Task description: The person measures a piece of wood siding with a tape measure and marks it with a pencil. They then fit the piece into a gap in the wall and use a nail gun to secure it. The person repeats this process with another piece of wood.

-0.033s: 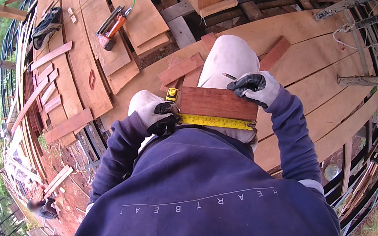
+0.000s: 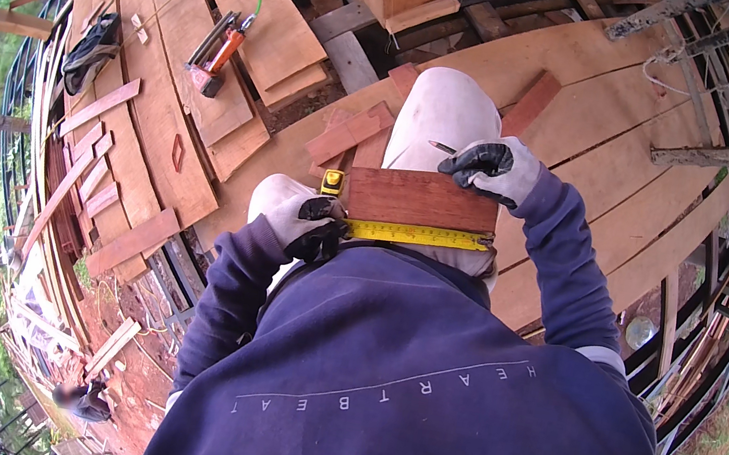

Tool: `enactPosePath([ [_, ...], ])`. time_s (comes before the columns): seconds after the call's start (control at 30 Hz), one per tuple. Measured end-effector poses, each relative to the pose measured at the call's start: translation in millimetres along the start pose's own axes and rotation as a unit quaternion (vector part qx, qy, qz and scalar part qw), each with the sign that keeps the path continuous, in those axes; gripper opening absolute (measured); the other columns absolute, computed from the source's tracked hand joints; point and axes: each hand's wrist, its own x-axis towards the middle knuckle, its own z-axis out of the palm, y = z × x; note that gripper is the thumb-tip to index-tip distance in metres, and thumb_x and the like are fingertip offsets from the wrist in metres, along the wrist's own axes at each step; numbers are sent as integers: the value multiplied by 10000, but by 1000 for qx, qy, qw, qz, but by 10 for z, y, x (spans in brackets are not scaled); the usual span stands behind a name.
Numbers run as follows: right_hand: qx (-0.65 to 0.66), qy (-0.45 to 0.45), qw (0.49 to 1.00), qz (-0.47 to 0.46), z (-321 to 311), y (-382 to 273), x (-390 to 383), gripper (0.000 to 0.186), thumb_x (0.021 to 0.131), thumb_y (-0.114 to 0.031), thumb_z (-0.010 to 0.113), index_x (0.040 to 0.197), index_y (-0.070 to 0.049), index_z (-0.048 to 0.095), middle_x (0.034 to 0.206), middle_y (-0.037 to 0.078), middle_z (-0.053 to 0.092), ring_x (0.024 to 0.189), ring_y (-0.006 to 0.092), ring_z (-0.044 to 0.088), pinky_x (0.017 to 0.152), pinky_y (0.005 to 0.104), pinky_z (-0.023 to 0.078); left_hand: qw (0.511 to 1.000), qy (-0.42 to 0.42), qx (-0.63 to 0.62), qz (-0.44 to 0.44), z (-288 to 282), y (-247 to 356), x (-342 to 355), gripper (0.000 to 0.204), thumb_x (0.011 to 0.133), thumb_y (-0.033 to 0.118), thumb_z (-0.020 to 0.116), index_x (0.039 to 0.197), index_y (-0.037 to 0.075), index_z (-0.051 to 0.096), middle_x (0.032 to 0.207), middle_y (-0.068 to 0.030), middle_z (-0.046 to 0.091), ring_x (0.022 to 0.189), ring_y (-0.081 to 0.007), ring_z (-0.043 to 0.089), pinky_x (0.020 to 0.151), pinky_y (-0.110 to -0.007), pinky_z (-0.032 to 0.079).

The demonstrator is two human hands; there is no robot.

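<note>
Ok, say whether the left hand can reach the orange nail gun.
Probably not: the left hand holds the tape measure, and the nail gun lies on boards beyond the left knee.

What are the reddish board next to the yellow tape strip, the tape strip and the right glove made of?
The reddish board looks like smooth wood: you can see streaky grain. The yellow tape strip is perhaps thin painted metal, since it lies straight with dark marks. The right glove seems pale cloth with dark, maybe rubbery fingers; I can't be sure.
</note>
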Motion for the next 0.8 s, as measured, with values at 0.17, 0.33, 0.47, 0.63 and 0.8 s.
enactPosePath([
  [0.17,64,11,997,37,39,-20,-6,242,787,37,588,1011,30,681,953,83,714,838,100,621,823,254,508,998,32,-26,50,82,-127,-25,158,784,150,646,699,17,635,587,-90,603,507,-220,585,510,-318,462],
  [0.33,31,5,999,20,21,-44,-10,260,776,40,574,1009,24,686,952,82,713,843,103,618,826,256,503,997,16,-74,-15,92,-39,-37,138,779,150,665,743,17,666,591,-88,620,504,-215,603,516,-309,476],
  [0.47,4,3,1000,12,21,-70,-10,241,780,27,594,1001,19,690,954,87,714,842,108,624,829,255,502,996,44,-80,-13,120,-15,-53,151,785,148,666,815,1,688,599,-89,628,502,-210,608,515,-304,478],
  [0.63,32,3,999,23,26,-49,-8,215,795,21,602,992,20,689,953,92,717,840,107,630,821,255,509,995,-1,-98,-5,11,206,42,156,793,166,659,778,11,673,591,-87,607,497,-211,595,507,-317,463],
  [0.8,-18,-5,1000,12,12,-52,6,223,797,32,599,1002,24,685,957,86,716,835,105,631,812,252,515,996,-6,-83,0,25,250,59,187,822,200,646,728,38,645,550,-63,563,476,-225,564,482,-333,433],
])
